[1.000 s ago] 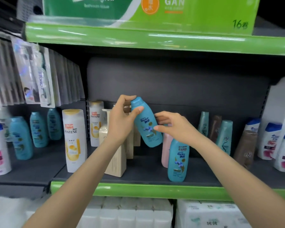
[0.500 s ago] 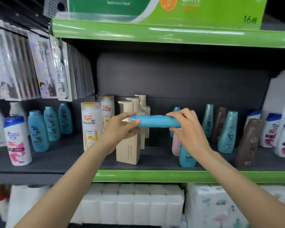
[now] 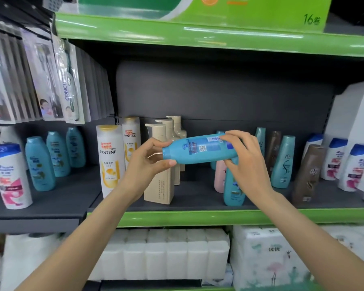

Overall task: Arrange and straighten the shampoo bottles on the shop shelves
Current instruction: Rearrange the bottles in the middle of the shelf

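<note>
A teal shampoo bottle (image 3: pixel 200 149) lies sideways in the air in front of the middle shelf, its back label with a barcode facing me. My left hand (image 3: pixel 149 162) grips its cap end between thumb and fingers. Around its base end curl the fingers of my right hand (image 3: pixel 246 162). Below my right hand a matching teal bottle (image 3: pixel 232 190) stands upright on the shelf, with a pink bottle (image 3: pixel 220 177) behind it.
On the grey shelf (image 3: pixel 198 204) stand beige pump bottles (image 3: pixel 159 185), white Pantene bottles (image 3: pixel 109 160), teal bottles (image 3: pixel 40 162) at left, and teal, brown and white bottles (image 3: pixel 283 162) at right. Toothbrush packs (image 3: pixel 65 80) hang upper left. Tissue packs (image 3: pixel 166 253) fill the shelf below.
The teal bottle went from upright and tilted to lying sideways, then rolled so its back label faces me. Both hands stayed on it; the view shifted left.
</note>
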The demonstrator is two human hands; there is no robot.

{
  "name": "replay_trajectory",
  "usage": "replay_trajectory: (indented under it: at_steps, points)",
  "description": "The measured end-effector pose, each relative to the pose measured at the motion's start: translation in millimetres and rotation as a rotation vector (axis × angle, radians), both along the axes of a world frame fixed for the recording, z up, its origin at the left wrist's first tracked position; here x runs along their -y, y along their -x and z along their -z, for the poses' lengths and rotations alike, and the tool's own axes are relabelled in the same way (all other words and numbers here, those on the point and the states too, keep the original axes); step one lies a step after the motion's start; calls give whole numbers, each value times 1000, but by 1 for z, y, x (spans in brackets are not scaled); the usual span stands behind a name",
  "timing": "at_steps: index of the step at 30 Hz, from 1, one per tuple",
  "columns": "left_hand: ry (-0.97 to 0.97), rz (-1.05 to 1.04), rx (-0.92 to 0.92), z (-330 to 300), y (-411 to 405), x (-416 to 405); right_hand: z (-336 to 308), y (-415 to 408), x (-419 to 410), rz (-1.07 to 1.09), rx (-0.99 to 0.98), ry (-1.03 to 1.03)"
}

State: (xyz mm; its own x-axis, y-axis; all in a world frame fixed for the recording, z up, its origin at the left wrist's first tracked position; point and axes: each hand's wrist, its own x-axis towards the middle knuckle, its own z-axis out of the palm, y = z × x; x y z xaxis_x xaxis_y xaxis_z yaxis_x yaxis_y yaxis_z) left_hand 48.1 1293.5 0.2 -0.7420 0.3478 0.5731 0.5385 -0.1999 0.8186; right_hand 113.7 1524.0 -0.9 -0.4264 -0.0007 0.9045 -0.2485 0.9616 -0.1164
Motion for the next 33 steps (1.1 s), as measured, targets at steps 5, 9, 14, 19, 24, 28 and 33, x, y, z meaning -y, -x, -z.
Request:
replay_trajectory:
  at_steps: [5,9,14,19,24,28,33]
  points:
    - [-33,25,-24,-3,-1,-2,0,-4,-6,-29,-51,-24]
    - [-60,44,40,0,-1,-3,-5,-13,-9,-181,67,108]
    - [-98,42,210,-3,1,-7,-10,-20,-10,-398,326,482]
    - [-82,142,298,-4,0,-10,-9,-19,-14,-486,335,739]
    - [-164,133,274,-12,-5,-22,-11,-17,-21,-441,352,785]
    - [-222,52,189,-28,-7,-35,-18,-16,-27,-407,402,669]
    - [-136,-130,25,-46,-5,-55,-30,-11,-38,-285,340,468]
